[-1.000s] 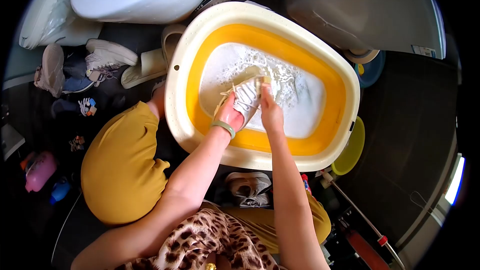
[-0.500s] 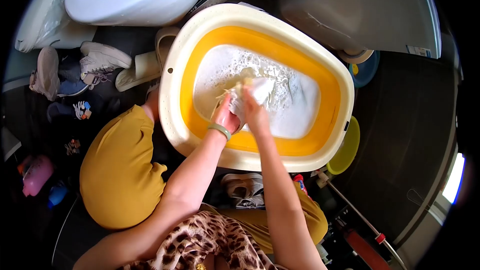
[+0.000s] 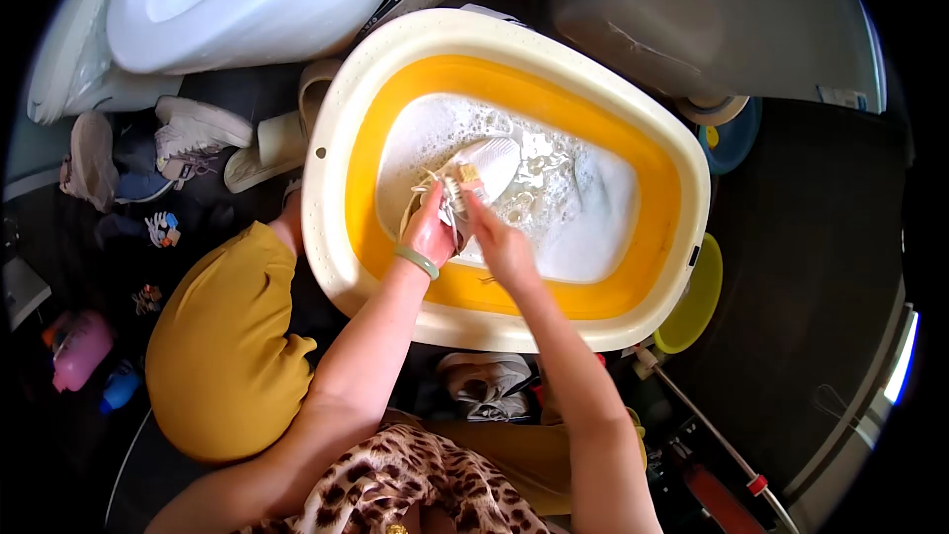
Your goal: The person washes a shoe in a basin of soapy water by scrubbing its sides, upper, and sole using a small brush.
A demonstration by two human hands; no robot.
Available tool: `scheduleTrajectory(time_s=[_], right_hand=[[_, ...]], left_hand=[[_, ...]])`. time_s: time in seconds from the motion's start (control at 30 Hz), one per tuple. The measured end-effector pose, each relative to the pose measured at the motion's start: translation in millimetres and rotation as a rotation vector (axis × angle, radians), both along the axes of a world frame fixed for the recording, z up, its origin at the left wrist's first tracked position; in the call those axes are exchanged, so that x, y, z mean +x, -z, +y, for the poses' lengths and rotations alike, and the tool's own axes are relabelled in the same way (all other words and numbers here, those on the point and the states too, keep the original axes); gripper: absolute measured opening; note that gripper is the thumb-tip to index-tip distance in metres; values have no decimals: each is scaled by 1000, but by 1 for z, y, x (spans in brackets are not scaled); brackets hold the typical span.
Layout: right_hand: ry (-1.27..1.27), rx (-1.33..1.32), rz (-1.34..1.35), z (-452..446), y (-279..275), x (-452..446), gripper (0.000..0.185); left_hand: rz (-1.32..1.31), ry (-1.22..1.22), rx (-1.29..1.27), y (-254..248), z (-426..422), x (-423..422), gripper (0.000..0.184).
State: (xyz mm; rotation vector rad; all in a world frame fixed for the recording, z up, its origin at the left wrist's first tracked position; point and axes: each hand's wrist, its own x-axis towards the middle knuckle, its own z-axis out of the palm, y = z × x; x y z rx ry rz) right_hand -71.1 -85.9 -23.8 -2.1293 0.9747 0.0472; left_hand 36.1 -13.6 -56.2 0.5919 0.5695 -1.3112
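Observation:
A white shoe [image 3: 493,162] with loose laces is tilted above the soapy water [image 3: 583,237] in a cream and yellow basin [image 3: 328,227]. My left hand [image 3: 432,232], with a pale green bangle at the wrist, is closed around the heel end of the shoe. My right hand [image 3: 504,249] grips a small scrubbing brush [image 3: 469,176], its head against the shoe near the laces. Fingers of both hands partly hide the shoe's opening and the brush's handle. Suds cover much of the water, and a bluish patch shows under them on the right.
Several shoes [image 3: 198,133] stand on the dark floor at the left, another pair [image 3: 482,381] below the basin. A white toilet [image 3: 247,30] borders the upper left. A green bowl [image 3: 694,297], a blue basin [image 3: 739,133] and a pole [image 3: 707,425] lie on the right. Pink bottle [image 3: 81,351] at far left.
The brush has moved down along the shoe from near the toe toward the laces. The shoe's toe now shows more clearly, and my right hand is slightly lower.

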Motion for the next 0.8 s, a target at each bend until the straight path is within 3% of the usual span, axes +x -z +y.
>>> scheduleTrajectory(time_s=[0.1, 0.17, 0.3, 0.4, 0.47, 0.5, 0.57, 0.7, 0.8], right_hand=[[55, -88, 244, -50, 13, -8, 36], [100, -187, 152, -71, 36, -12, 35], [191, -93, 105, -42, 67, -7, 37], [96, 16, -109, -7, 60, -12, 38], [-36, 13, 117, -8, 53, -17, 39], [-30, 10, 107, -19, 55, -20, 39], [-10, -125, 225, -46, 65, -26, 39], [175, -129, 274, -31, 85, -22, 39], [322, -48, 18, 12, 91, 0, 41]], left_hand=[[-18, 41, 25, 13, -5, -4, 46], [-23, 65, 31, 20, -4, -6, 45], [-109, 59, 49, 27, -8, -10, 42], [-177, 96, 349, 33, -8, -13, 40], [-151, 93, 380, 43, -11, -12, 40], [-127, 79, 405, 53, -13, -12, 40], [-199, 66, 419, 66, -13, -12, 39], [-280, 116, 608, 82, -21, -5, 37], [-487, 288, 707, 98, -19, 6, 34]])
